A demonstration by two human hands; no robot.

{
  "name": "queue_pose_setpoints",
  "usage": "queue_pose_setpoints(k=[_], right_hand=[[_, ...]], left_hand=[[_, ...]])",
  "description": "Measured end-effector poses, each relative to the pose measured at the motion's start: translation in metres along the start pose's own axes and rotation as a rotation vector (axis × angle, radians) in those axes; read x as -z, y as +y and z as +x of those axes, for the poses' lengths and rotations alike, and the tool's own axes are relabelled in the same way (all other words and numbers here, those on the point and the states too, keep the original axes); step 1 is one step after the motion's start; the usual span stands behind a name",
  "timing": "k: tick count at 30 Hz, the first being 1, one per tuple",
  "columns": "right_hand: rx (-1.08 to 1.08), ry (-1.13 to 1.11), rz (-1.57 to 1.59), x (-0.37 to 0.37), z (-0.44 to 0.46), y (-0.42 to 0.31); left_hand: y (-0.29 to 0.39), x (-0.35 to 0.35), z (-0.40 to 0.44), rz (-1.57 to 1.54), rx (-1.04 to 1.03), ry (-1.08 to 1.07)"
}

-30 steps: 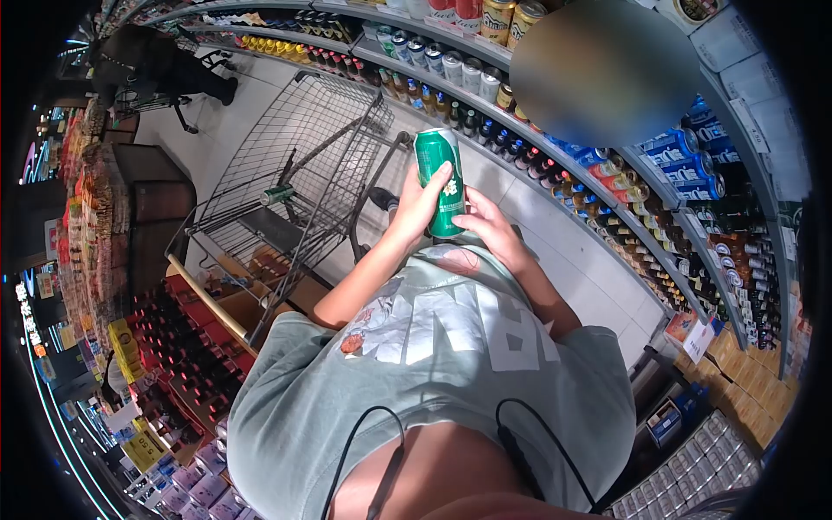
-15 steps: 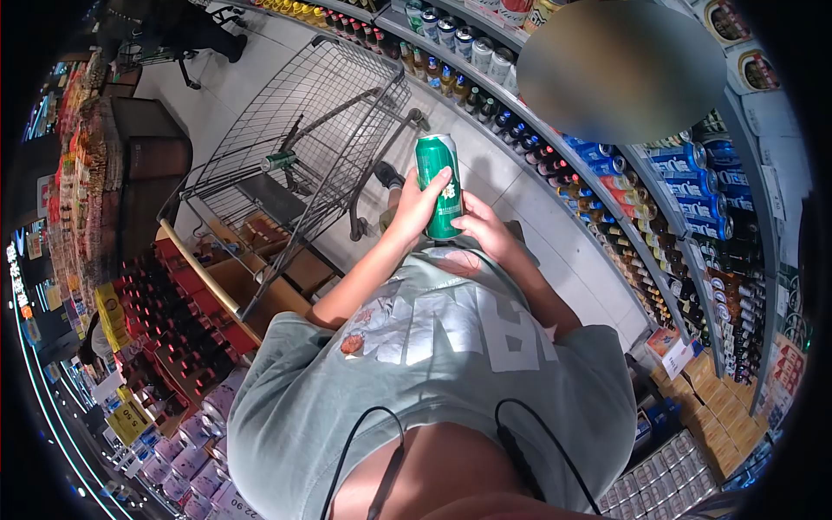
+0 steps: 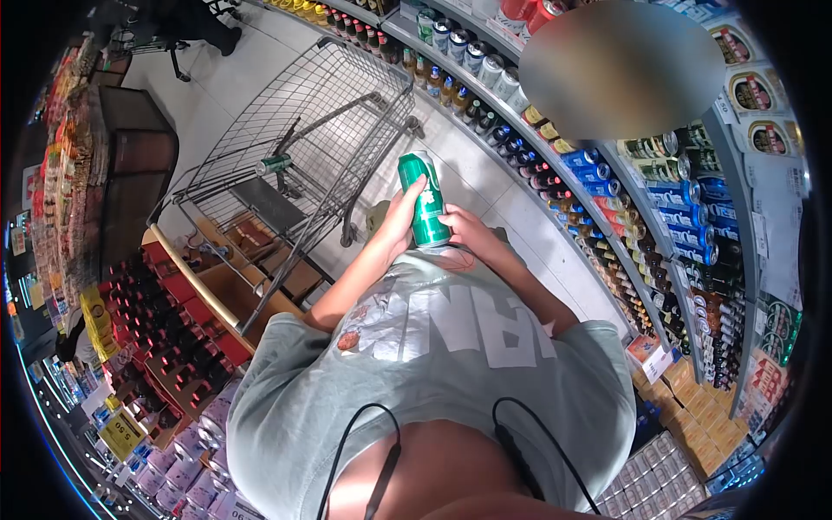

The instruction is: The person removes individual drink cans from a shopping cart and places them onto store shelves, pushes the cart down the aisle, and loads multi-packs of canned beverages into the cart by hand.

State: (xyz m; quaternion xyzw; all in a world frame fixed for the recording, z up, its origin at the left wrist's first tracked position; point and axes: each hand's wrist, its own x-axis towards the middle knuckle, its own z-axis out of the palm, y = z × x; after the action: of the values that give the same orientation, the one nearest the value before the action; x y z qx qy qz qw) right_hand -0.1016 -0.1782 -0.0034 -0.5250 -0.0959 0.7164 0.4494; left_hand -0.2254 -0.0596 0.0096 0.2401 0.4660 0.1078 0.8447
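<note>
My left grip (image 3: 399,217) is curled firmly around the side of a green can (image 3: 428,212), spread only as wide as the can's body, with the thumb laid up along its front. My other fingers there are mostly hidden behind the can. My right grip (image 3: 466,227) is bent in against the lower part of the same can from the opposite side, so the can sits between my two grips, in front of my grey-green shirt (image 3: 451,381). Its silver top points away from me, and its base is close to the shirt; I cannot tell whether the two touch.

Ahead and to the left of my left grip is a wire shopping cart (image 3: 282,121), with a second can (image 3: 276,164) lying on its side in it, well apart from my grip. The cart's pale handle (image 3: 195,277) runs farther left, and beyond it are dark bottles (image 3: 178,342) with red caps. Ahead and to the right of my right grip, shelves (image 3: 598,208) carry rows of bottles and cans, among them blue cans (image 3: 680,217). Pale floor tiles (image 3: 520,217) lie between my right grip and those shelves.
</note>
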Motion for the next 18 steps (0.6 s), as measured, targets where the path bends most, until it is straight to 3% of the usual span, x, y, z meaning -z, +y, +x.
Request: queue_pose_setpoints(k=[4, 9, 12, 14, 16, 18], right_hand=[[0.168, -0.095, -0.119, -0.010, 0.033, -0.010], [0.503, 0.130, -0.824, -0.048, 0.042, -0.076], [0.529, 0.131, -0.777, -0.057, 0.064, -0.110], [0.516, 0.103, -0.697, -0.069, 0.081, -0.132], [0.486, 0.069, -0.615, -0.085, 0.097, -0.155], [0.423, -0.065, -0.759, -0.091, 0.118, -0.176]], left_hand=[[0.030, 0.022, 0.013, -0.069, 0.007, -0.043], [0.079, 0.041, 0.012, -0.042, -0.125, -0.070], [0.103, 0.060, 0.012, 0.053, -0.135, -0.124], [0.114, 0.064, 0.009, 0.187, -0.304, -0.128], [0.118, 0.081, 0.018, 0.296, -0.340, -0.159], [0.135, 0.085, 0.011, 0.410, -0.424, -0.169]])
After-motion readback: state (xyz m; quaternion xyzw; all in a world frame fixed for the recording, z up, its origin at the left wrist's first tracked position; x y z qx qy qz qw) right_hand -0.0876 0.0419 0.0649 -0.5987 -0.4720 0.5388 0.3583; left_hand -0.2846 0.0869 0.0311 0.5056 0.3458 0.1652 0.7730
